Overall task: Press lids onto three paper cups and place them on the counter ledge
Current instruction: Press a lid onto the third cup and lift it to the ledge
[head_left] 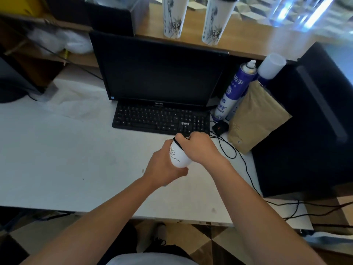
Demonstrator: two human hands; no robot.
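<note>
A white paper cup [178, 156] with a thin black line drawing is held above the white desk, just in front of the keyboard. My left hand [164, 167] wraps around its lower body. My right hand [198, 148] covers its top, fingers curled over a black lid [177, 143] whose rim shows at the edge. Two tall white cups with ink drawings stand on the wooden counter ledge [248, 44] behind the monitor, the left cup [173, 16] and the right cup [216, 20]; the right one shows a dark lid, the left one's top is cut off.
A black monitor [160, 73] and keyboard [160, 119] sit straight ahead. A blue spray can [233, 92], a white plastic cup [271, 66], a brown paper bag [256, 115] and a black box [309, 121] crowd the right. Cables trail over the desk's right edge.
</note>
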